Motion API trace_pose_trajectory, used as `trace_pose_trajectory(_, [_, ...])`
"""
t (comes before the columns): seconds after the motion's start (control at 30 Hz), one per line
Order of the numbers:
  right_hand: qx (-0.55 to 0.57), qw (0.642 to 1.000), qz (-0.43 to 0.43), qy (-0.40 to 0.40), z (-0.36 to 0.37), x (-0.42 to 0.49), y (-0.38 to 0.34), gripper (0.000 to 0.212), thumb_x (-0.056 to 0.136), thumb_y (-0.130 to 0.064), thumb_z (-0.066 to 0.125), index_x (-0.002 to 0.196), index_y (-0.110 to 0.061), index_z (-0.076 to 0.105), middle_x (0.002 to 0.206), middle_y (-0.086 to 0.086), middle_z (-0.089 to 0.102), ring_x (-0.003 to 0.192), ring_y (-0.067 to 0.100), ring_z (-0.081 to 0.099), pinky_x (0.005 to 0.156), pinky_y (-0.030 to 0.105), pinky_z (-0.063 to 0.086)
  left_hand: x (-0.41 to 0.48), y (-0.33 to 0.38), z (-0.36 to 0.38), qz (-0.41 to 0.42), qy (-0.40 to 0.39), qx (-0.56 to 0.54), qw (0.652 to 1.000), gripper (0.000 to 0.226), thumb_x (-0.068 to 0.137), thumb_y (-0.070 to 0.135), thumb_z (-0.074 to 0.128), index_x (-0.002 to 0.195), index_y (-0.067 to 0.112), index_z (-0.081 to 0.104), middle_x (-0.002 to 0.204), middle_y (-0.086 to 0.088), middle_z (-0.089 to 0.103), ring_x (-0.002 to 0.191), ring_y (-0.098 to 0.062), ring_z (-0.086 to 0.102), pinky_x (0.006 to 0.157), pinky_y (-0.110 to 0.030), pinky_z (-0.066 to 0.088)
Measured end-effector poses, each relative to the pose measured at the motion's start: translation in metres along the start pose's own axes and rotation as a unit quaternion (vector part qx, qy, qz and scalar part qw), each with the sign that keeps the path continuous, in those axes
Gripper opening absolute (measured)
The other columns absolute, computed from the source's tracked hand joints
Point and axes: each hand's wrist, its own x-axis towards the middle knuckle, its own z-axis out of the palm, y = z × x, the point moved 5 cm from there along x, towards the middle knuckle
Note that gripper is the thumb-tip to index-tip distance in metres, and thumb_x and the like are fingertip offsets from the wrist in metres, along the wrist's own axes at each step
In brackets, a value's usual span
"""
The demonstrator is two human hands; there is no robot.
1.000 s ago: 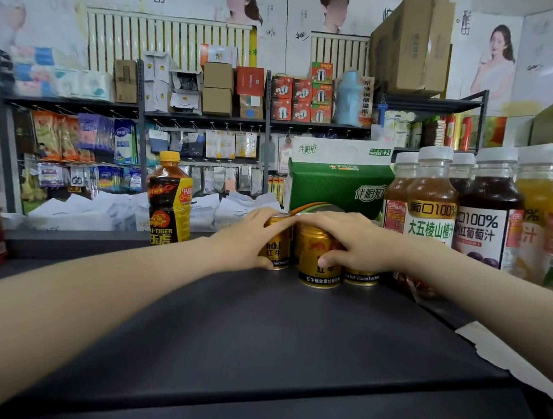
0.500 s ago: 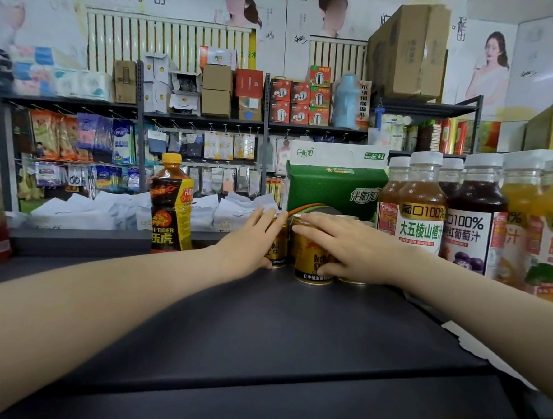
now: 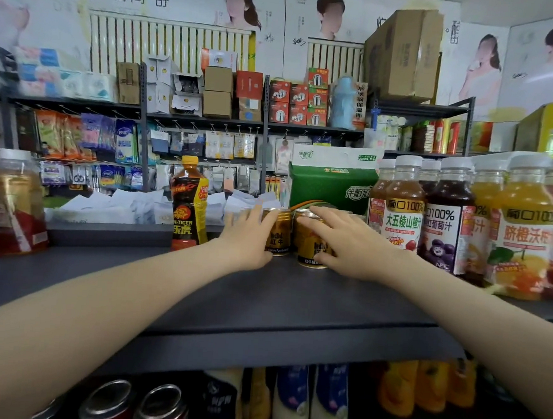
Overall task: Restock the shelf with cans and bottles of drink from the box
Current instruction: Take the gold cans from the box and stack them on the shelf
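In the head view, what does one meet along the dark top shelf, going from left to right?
White-capped bottle → tiger bottle → left hand → left gold can → right gold can → right hand → hawthorn juice → grape juice → orange juice.

Bright, even, diffuse light from above, shadows on the shelf (image 3: pixel 263 299) faint and soft, tier underneath dim with small glints on the lower cans (image 3: pixel 108 400), heavy fisheye bend at frame edges, far-left bottle (image 3: pixel 16 206) smeared and soft, mild compression softness overall.
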Motion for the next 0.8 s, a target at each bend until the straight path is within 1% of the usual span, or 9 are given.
trace_pose_trajectory(0.1, [0.035, 0.999, 0.029, 0.025, -0.012, -0.009, -0.014, 0.064, 0.093, -0.029, 0.052, 0.149, -0.019, 0.024, 0.154, 0.006, 0.023, 0.140, 0.025, 0.024, 0.114, 0.038, 0.023, -0.030, 0.017, -0.008, 0.018, -0.010, -0.038, 0.999, 0.085, 0.088, 0.046, 0.058, 0.151, 0.024, 0.007, 0.156, -0.011, 0.016, 0.142, -0.034, 0.021, 0.116, -0.054, 0.016])
trace_pose_trajectory(0.17, [0.055, 0.997, 0.027, 0.053, -0.024, -0.014, -0.026, 0.060, 0.092, -0.026, 0.053, 0.146, -0.016, 0.029, 0.150, 0.006, 0.031, 0.136, 0.025, 0.031, 0.110, 0.037, 0.028, -0.052, 0.026, -0.017, 0.022, 0.012, -0.067, 0.997, 0.083, 0.087, 0.047, 0.058, 0.151, 0.022, 0.011, 0.153, -0.009, 0.023, 0.138, -0.034, 0.030, 0.114, -0.050, 0.024])
trace_pose_trajectory(0.27, [0.072, 0.994, -0.003, 0.088, -0.041, -0.025, -0.054, 0.056, 0.092, -0.022, 0.052, 0.144, -0.014, 0.034, 0.146, 0.007, 0.037, 0.132, 0.025, 0.035, 0.107, 0.038, 0.033, -0.092, 0.029, -0.038, 0.000, 0.052, -0.096, 0.994, 0.077, 0.088, 0.045, 0.057, 0.149, 0.018, 0.018, 0.148, -0.010, 0.031, 0.131, -0.034, 0.039, 0.107, -0.045, 0.034])
trace_pose_trajectory(0.33, [0.084, 0.990, -0.048, 0.102, -0.053, -0.037, -0.080, 0.054, 0.092, -0.019, 0.050, 0.143, -0.014, 0.035, 0.144, 0.006, 0.040, 0.130, 0.024, 0.037, 0.104, 0.038, 0.036, -0.124, 0.029, -0.051, -0.030, 0.069, -0.121, 0.990, 0.073, 0.090, 0.039, 0.058, 0.148, 0.014, 0.021, 0.146, -0.011, 0.035, 0.128, -0.032, 0.042, 0.102, -0.041, 0.039])
trace_pose_trajectory(0.43, [0.111, 0.979, -0.104, 0.134, -0.070, -0.057, -0.115, 0.053, 0.091, -0.016, 0.051, 0.141, -0.012, 0.038, 0.137, 0.007, 0.046, 0.123, 0.024, 0.044, 0.099, 0.035, 0.040, -0.173, 0.027, -0.067, -0.083, 0.100, -0.166, 0.977, 0.066, 0.091, 0.034, 0.057, 0.146, 0.013, 0.026, 0.143, -0.010, 0.038, 0.127, -0.029, 0.043, 0.098, -0.039, 0.041])
trace_pose_trajectory(0.5, [0.151, 0.968, -0.124, 0.159, -0.078, -0.073, -0.138, 0.053, 0.089, -0.014, 0.052, 0.140, -0.009, 0.040, 0.134, 0.009, 0.050, 0.120, 0.026, 0.046, 0.098, 0.037, 0.040, -0.210, 0.027, -0.073, -0.118, 0.135, -0.182, 0.967, 0.063, 0.092, 0.033, 0.056, 0.146, 0.014, 0.028, 0.144, -0.007, 0.038, 0.128, -0.027, 0.043, 0.099, -0.036, 0.040])
trace_pose_trajectory(0.63, [0.243, 0.934, -0.180, 0.190, -0.075, -0.116, -0.192, 0.046, 0.088, -0.013, 0.055, 0.133, -0.005, 0.048, 0.124, 0.012, 0.055, 0.111, 0.030, 0.052, 0.090, 0.040, 0.046, -0.303, 0.023, -0.067, -0.211, 0.193, -0.204, 0.936, 0.055, 0.094, 0.030, 0.055, 0.142, 0.014, 0.036, 0.142, -0.004, 0.042, 0.128, -0.019, 0.043, 0.095, -0.020, 0.032])
trace_pose_trajectory(0.73, [0.310, 0.903, -0.223, 0.197, -0.063, -0.152, -0.242, 0.042, 0.086, -0.010, 0.060, 0.127, -0.005, 0.053, 0.118, 0.010, 0.059, 0.107, 0.026, 0.055, 0.090, 0.031, 0.044, -0.384, 0.020, -0.043, -0.282, 0.176, -0.195, 0.923, 0.051, 0.095, 0.030, 0.053, 0.141, 0.016, 0.038, 0.141, 0.000, 0.043, 0.127, -0.016, 0.043, 0.094, -0.018, 0.033])
trace_pose_trajectory(0.8, [0.354, 0.886, -0.249, 0.164, -0.051, -0.175, -0.285, 0.042, 0.088, -0.010, 0.061, 0.129, -0.005, 0.053, 0.119, 0.009, 0.059, 0.109, 0.024, 0.055, 0.091, 0.029, 0.044, -0.444, 0.015, -0.025, -0.339, 0.145, -0.188, 0.910, 0.049, 0.096, 0.030, 0.052, 0.141, 0.018, 0.038, 0.141, 0.002, 0.043, 0.126, -0.014, 0.044, 0.091, -0.017, 0.034])
